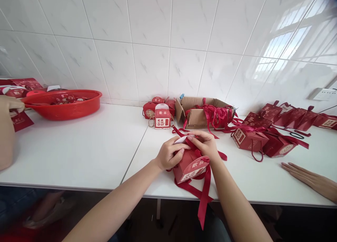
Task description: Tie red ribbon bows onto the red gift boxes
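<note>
A red gift box (191,166) with white lettering sits tilted near the table's front edge, between my two hands. My left hand (170,153) is closed on the box's far left side, fingers bent over its top by a pale flap. My right hand (204,143) pinches the red ribbon (193,147) at the top of the box. Long ribbon ends (204,200) trail over the front and hang past the table edge. Parts of the fingertips are hidden behind the flap.
Behind stand small red boxes (162,121) and a cardboard box (198,119) of red ribbons. Ribboned boxes (250,138) lie right, near another person's hand (310,178). A red basket (73,110) stands left, beside another person's arm (6,136).
</note>
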{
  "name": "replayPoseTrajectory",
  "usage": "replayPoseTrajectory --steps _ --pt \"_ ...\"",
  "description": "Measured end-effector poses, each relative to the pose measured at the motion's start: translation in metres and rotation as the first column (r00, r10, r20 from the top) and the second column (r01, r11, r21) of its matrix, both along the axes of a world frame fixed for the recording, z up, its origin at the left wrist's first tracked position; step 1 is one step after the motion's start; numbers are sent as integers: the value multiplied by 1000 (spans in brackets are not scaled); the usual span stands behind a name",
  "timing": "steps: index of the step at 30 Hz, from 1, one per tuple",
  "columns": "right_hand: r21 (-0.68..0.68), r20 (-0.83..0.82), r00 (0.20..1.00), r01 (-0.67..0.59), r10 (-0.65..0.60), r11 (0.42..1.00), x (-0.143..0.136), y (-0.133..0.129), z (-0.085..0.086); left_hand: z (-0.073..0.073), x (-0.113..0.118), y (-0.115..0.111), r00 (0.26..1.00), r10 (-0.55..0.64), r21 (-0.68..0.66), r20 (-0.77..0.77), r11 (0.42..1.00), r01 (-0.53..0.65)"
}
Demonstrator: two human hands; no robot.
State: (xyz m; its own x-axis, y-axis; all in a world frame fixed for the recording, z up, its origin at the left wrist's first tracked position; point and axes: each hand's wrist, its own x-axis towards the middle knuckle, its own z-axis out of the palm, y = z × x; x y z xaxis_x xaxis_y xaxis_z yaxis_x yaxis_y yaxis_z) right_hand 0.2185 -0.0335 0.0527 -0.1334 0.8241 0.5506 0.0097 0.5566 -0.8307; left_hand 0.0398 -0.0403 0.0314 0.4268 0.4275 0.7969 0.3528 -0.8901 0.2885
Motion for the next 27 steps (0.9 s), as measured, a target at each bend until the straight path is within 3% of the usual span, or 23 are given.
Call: replayPoseTrajectory --steps 5,11,15,20,23,25,26,27 --pt "39 7 1000 -29 29 999 1 2 1 -3 -1 2 1000 -5 -43 5 999 5" --pt "-84 -73 995 -78 72 993 3 -4 4 -5 -3 5 996 84 -95 22 992 -82" --pt "-82 -270 961 -90 65 993 8 0 -1 -6 -4 9 984 176 -124 23 977 -172" --pt "-51 -539 842 -22 -9 998 29 10 3 -9 -11 17 941 336 -104 42 938 -330" --pt "-72 -452 860 232 -238 970 39 -8 14 -12 -18 23 908 416 -70 45 908 -413" --pt "41 -305 907 319 -292 947 37 -35 18 -13 -22 26 906 422 -56 45 906 -419" --pt "129 -159 970 204 -182 970 32 -53 17 -13 -23 27 907 419 -47 46 908 -417" --pt "185 58 998 -18 7 983 26 -73 14 -13 -24 28 908 416 -34 45 909 -415"
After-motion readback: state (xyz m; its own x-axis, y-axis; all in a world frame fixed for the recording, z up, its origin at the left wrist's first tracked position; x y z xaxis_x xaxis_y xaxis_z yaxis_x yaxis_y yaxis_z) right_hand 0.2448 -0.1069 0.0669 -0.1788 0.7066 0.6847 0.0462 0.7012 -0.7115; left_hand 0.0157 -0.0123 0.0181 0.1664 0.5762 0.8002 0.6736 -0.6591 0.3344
